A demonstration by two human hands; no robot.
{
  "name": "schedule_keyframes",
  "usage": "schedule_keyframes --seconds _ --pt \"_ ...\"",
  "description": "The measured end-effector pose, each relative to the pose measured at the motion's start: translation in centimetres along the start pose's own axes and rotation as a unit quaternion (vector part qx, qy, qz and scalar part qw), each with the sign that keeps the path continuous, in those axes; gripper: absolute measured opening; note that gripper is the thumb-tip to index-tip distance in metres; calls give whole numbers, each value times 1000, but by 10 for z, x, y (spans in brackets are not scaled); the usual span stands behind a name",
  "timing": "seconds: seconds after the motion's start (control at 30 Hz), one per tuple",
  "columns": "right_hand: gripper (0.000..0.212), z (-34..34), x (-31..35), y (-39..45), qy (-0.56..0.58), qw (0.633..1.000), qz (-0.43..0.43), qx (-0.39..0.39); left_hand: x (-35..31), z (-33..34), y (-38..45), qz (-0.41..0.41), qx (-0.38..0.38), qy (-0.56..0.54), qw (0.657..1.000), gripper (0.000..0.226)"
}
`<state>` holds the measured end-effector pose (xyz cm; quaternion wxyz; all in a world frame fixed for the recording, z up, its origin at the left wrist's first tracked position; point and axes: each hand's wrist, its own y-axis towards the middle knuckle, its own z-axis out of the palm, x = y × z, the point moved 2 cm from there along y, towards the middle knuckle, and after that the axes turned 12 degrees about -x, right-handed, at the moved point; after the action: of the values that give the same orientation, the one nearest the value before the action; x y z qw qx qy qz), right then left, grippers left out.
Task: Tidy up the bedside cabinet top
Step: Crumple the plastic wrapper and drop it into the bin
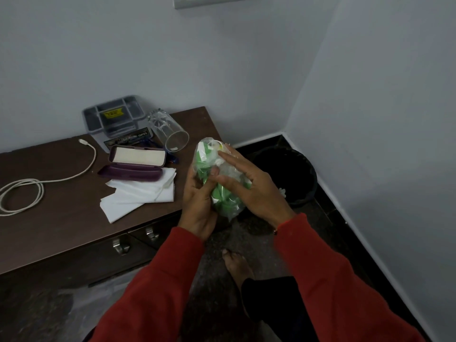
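A crumpled green and clear plastic wrapper (223,201) is pressed between both hands, in the air just past the right end of the dark brown cabinet top (61,218). My left hand (198,201) cups it from below and the left. My right hand (249,186) lies over it with fingers spread. On the cabinet lie an open purple glasses case (134,164), white tissues (138,196), a coiled white cable (27,191), a clear glass (169,132) tipped on its side, and a grey organiser tray (116,117).
A black waste bin (291,174) stands on the dark floor in the corner, right of the cabinet and behind my hands. A blue razor (172,159) pokes out beside the case. Two drawer handles (121,245) face me. My bare foot (237,265) is below.
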<state>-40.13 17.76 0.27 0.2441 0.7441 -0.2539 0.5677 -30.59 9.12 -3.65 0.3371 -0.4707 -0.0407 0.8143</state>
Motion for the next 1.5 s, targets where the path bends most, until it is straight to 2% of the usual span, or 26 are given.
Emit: schedule_keyframes --seconds 0.1,0.2,0.33,0.5,0.7,0.83,0.9,1.03,1.17,1.3,1.4,1.47,1.5 --pt "60 -6 -2 0 -14 1000 -9 9 2 3 1 -2 -1 12 1000 56" --pt "58 -12 -8 1 -1 1000 -17 -16 6 8 2 -8 -14 10 1000 61" --pt "44 -17 -15 4 33 995 -35 -83 15 14 7 -27 -30 2 999 65" --pt "27 -33 -31 17 32 986 -17 -161 27 26 14 -43 6 50 998 52" --pt "22 -91 -65 50 3 936 16 -352 28 26 16 -73 8 181 981 41" --pt "17 -118 -106 66 -99 910 -9 -404 23 22 21 -70 13 202 977 37" --pt "18 -122 -129 72 -143 904 -15 -402 23 22 22 -68 16 213 975 35" --pt "16 -126 -174 82 -223 911 -39 -344 24 21 26 -57 31 243 968 31" --pt "9 -129 -208 88 -271 911 1 -312 26 22 29 -55 46 264 962 37" --pt "12 -125 -230 96 -342 892 65 -289 20 16 38 -50 49 266 961 48" --pt "12 -120 -240 101 -379 873 64 -302 16 10 47 -60 45 256 964 51" --pt "20 -120 -253 109 -419 858 79 -285 14 6 51 -69 53 251 964 51" --pt "30 -119 -264 113 -437 858 107 -249 14 4 52 -70 60 251 964 51"
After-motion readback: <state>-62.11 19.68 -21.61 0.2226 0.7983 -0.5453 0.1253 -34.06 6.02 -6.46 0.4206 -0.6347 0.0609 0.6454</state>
